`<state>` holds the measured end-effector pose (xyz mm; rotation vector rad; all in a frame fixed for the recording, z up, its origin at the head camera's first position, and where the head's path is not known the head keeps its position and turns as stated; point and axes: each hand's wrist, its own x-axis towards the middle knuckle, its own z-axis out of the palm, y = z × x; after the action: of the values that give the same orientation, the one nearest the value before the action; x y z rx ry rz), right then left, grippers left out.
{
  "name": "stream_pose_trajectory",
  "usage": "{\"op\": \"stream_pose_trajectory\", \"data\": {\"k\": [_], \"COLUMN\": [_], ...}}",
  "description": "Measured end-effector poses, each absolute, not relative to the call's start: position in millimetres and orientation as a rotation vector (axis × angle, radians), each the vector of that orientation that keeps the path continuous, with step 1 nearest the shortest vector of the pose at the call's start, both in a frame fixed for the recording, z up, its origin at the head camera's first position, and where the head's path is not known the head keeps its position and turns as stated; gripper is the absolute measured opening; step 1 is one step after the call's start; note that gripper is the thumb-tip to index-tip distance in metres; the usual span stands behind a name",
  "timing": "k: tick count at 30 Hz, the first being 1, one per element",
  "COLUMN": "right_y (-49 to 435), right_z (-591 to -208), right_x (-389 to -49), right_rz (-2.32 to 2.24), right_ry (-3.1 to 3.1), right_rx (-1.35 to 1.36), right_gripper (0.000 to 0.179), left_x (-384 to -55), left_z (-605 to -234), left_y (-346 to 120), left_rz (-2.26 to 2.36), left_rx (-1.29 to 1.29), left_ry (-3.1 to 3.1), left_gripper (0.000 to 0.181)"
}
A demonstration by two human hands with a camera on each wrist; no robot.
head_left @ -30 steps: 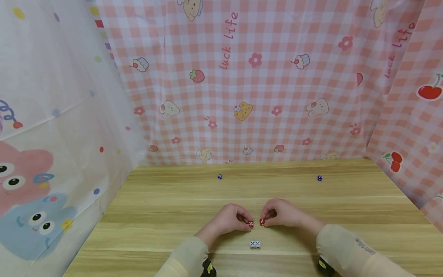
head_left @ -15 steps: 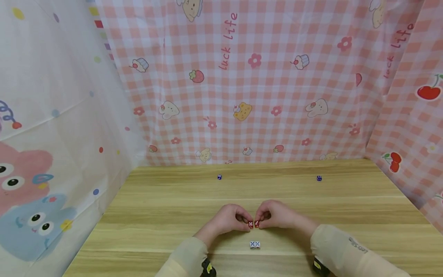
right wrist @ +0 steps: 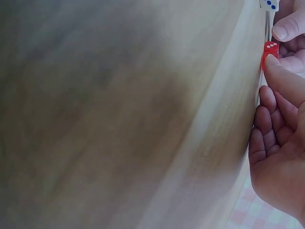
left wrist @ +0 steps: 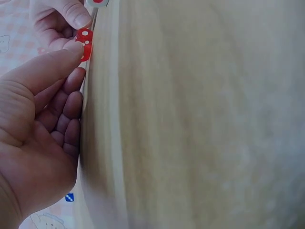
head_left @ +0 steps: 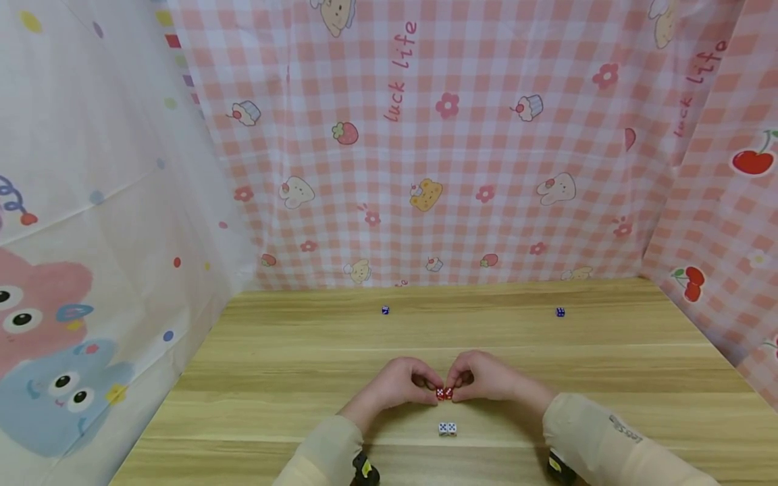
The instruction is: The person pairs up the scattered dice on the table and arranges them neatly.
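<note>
Near the middle of the table, my left hand pinches a red die between thumb and fingers. Opposite it, my right hand pinches a second red die. In the head view the two red dice sit side by side and appear to touch. The left wrist view has the thumb over a red die with white pips; in the right wrist view a thumb likewise covers part of a red die. Closer to me, two white dice with blue pips lie side by side.
Toward the back of the wooden table lie one blue die on the left and another blue die on the right. A pink checked cloth hangs behind the table, and a white patterned cloth hangs at left.
My right hand has moved left with its red die, closing the gap to the left hand's die. The left hand has stayed almost in place.
</note>
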<state>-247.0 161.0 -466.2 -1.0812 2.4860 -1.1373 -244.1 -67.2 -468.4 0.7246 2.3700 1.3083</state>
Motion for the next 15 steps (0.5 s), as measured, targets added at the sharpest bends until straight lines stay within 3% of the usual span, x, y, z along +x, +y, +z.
{"op": "stream_pose_trajectory", "data": {"k": [15], "right_y": [160], "right_z": [-467], "right_x": [-247], "right_rz": [-1.144], "right_ry": [2.482], "right_rx": [-1.050], "right_gripper": [0.010], "left_x": [-252], "left_z": [-471], "left_y": [-83], "left_rz": [1.336], "left_rx": [0.710], "left_ry": [2.451], "left_gripper": [0.020]}}
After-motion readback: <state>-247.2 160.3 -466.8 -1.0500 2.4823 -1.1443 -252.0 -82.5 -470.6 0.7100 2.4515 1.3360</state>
